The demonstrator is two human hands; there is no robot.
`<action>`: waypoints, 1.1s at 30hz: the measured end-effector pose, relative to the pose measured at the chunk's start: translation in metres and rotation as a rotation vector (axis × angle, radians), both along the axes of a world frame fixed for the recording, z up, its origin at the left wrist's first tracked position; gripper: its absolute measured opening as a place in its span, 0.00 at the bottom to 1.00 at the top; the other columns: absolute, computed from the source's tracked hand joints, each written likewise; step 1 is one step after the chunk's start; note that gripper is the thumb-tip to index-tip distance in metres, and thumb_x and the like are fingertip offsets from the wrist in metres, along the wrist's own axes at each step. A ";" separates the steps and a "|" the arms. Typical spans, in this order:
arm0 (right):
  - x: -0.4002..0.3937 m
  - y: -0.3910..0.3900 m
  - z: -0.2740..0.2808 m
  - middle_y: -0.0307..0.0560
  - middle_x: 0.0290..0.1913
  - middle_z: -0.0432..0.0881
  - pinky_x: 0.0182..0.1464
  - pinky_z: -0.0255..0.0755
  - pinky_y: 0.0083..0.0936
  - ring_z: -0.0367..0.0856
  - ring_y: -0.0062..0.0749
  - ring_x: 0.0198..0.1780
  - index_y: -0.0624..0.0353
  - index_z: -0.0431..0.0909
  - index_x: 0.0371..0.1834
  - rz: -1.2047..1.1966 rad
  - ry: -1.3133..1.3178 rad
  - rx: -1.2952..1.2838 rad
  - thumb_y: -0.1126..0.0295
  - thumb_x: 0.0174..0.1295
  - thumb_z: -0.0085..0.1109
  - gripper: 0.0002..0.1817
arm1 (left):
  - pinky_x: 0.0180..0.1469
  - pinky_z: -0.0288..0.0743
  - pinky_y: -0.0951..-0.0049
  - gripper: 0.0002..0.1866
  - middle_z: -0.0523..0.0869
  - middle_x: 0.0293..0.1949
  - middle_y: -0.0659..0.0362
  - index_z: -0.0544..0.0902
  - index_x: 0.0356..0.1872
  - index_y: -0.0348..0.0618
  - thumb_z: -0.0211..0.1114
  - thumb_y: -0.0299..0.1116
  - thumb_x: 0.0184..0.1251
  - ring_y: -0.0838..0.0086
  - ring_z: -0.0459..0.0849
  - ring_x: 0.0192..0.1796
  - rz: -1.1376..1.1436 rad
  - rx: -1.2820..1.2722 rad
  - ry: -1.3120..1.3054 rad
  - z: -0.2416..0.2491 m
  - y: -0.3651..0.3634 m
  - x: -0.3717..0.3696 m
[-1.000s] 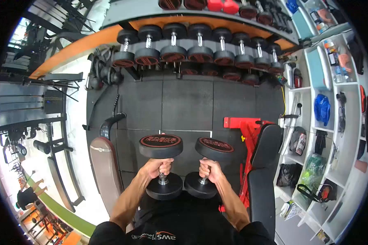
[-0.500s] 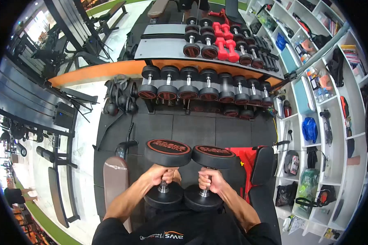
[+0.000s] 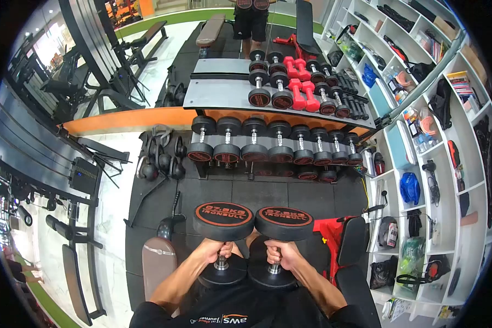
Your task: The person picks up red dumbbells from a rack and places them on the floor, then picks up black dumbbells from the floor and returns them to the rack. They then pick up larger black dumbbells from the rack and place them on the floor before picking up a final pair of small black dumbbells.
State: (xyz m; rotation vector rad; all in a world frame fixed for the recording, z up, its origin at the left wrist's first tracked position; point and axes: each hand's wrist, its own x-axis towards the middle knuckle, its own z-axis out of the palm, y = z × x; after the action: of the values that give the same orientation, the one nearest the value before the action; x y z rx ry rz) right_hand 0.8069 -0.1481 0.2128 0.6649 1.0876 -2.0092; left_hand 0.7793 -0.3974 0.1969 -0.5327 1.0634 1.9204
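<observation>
My left hand (image 3: 215, 251) is wrapped round the metal handle of a black dumbbell (image 3: 224, 221). My right hand (image 3: 283, 253) grips a matching dumbbell (image 3: 284, 222). Both dumbbells stand on end in front of my torso, side by side, with their handles upright. Red lettering on the upper heads reads 07.5KG IRONBULL. The lower heads rest against or just above my lap; contact is hard to make out. Black shirt fabric (image 3: 218, 306) shows below them.
A rack (image 3: 218, 95) ahead carries several black and red dumbbells. Kettlebells (image 3: 161, 158) sit on the floor left of it. A brown bench pad (image 3: 158, 262) is at my left, a red-framed bench (image 3: 351, 240) at my right. White shelves (image 3: 391, 205) line the right side.
The view has tilted up, so the rack sits lower in the frame and a mirrored person shows at the top. The right dumbbell's top is now level with the left one's.
</observation>
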 end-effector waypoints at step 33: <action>-0.411 -0.082 0.010 0.37 0.13 0.62 0.21 0.58 0.26 0.60 0.23 0.13 0.54 0.64 0.15 0.091 0.000 0.089 0.72 0.61 0.59 0.18 | 0.23 0.65 0.74 0.20 0.62 0.11 0.68 0.68 0.17 0.50 0.62 0.35 0.71 0.80 0.63 0.12 0.275 -0.015 0.050 0.009 -0.078 -0.355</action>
State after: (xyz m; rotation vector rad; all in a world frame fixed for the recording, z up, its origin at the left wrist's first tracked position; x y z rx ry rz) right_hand 0.3955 -0.2299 0.2225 0.6496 1.1914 -1.8929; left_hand 0.4240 -0.4755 0.2058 -0.6707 1.0825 2.1753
